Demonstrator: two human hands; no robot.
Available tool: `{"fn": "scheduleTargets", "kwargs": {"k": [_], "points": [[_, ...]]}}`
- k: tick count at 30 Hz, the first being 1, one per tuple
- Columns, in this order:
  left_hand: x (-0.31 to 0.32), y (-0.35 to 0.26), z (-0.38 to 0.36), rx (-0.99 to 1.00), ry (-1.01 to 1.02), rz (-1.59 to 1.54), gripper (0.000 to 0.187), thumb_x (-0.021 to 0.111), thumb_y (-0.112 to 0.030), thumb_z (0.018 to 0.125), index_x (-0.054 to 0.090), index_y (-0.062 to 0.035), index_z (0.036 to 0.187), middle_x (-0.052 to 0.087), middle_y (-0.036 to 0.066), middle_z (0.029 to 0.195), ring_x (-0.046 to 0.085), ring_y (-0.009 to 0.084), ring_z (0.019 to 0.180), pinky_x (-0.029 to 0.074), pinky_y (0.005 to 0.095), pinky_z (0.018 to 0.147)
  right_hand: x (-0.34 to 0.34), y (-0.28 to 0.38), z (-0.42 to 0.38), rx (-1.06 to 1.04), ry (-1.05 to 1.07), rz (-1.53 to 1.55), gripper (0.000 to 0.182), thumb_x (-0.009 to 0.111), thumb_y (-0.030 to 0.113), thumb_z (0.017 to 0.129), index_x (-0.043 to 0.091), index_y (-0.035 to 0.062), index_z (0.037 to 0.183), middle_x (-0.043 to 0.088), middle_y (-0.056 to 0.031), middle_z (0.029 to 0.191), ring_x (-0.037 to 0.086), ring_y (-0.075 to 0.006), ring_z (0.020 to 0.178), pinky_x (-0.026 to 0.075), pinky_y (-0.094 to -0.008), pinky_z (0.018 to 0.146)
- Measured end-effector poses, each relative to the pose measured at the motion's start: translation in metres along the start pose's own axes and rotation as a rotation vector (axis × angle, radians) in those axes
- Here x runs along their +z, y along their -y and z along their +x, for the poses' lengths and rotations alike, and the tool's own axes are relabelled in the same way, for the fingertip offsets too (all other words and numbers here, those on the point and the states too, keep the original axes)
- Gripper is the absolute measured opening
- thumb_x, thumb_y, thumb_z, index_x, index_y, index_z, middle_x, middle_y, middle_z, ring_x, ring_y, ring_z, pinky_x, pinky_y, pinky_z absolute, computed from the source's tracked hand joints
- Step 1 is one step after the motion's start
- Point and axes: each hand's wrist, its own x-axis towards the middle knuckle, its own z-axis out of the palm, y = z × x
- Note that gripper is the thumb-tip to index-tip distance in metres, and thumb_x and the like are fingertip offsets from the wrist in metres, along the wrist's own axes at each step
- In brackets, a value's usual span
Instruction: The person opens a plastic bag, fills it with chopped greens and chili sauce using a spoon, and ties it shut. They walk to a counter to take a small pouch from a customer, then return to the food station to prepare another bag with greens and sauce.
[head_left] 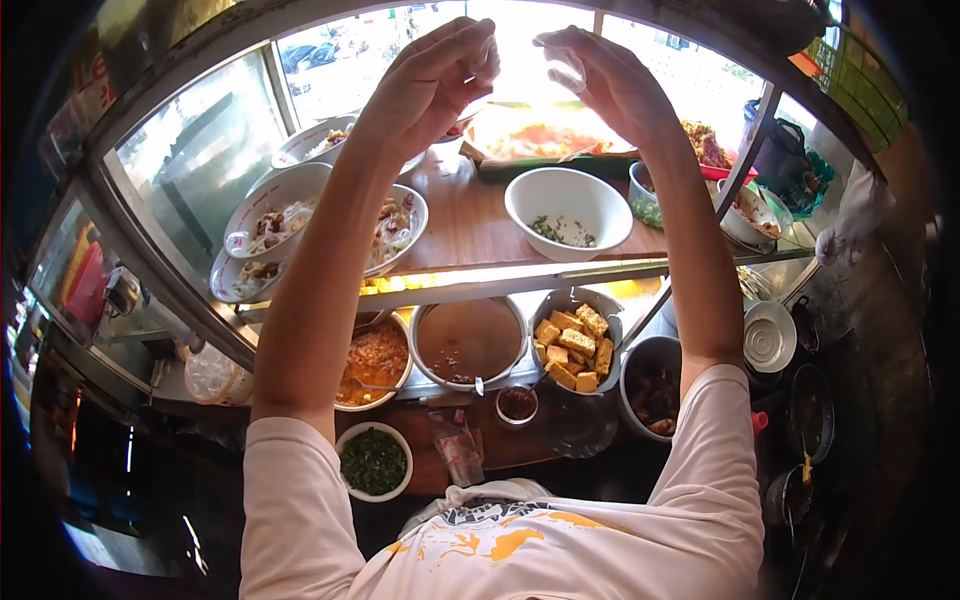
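Observation:
Both my arms are raised above the wooden shelf of a glass-sided food case. My left hand [435, 85] is up at the top with its fingers curled in, and something whitish and see-through shows at the fingertips. Across a bright gap, my right hand [615, 85] is bent inward with curled fingers and a similar pale patch at their tips. Glare hides what either hand holds. Below and between them stands a white bowl [590, 200] with chopped greens in the bottom. Behind it lies a tray of reddish-orange food [540, 135].
Bowls of noodles [270, 225] stand at left on the shelf. Lower down are a pot of brown broth [470, 340], a pot of orange stew [375, 360], fried tofu pieces [575, 345], a bowl of greens [374, 462] and a dark pot [652, 385]. A metal frame bar crosses in front.

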Motion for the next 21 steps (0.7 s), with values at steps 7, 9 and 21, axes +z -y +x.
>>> {"fn": "scheduleTargets", "kwargs": {"k": [7, 9, 21], "points": [[-0.032, 0.016, 0.047, -0.073, -0.172, 0.678, 0.015, 0.055, -0.006, 0.079, 0.064, -0.0030, 0.066, 0.059, 0.003, 0.067, 0.050, 0.0099, 0.062, 0.040, 0.0249, 0.059, -0.098, -0.066, 0.023, 0.263, -0.172, -0.160, 0.033, 0.054, 0.031, 0.097, 0.069, 0.0047, 0.110, 0.061, -0.0092, 0.123, 0.058, -0.0200, 0.110, 0.046, -0.0334, 0.097], [-0.034, 0.025, 0.057, 0.041, -0.302, 0.908, 0.013, 0.056, -0.003, 0.077, 0.066, -0.0039, 0.069, 0.059, 0.003, 0.066, 0.051, 0.0101, 0.062, 0.041, 0.0255, 0.059, -0.134, -0.109, 0.021, 0.471, 0.160, -0.977, 0.028, 0.061, 0.034, 0.089, 0.074, 0.0121, 0.102, 0.071, -0.0086, 0.099, 0.065, -0.0187, 0.091, 0.053, -0.0315, 0.084], [-0.056, 0.049, 0.060, 0.038, -0.338, 1.350, 0.025, 0.052, -0.015, 0.091, 0.074, -0.0044, 0.092, 0.062, 0.007, 0.077, 0.060, 0.0144, 0.065, 0.049, 0.0318, 0.061, -0.153, -0.194, 0.010, 0.954, 0.347, -1.474, 0.021, 0.074, 0.021, 0.075, 0.067, 0.0012, 0.075, 0.065, -0.0074, 0.065, 0.062, -0.0174, 0.061, 0.046, -0.0348, 0.058]]}}
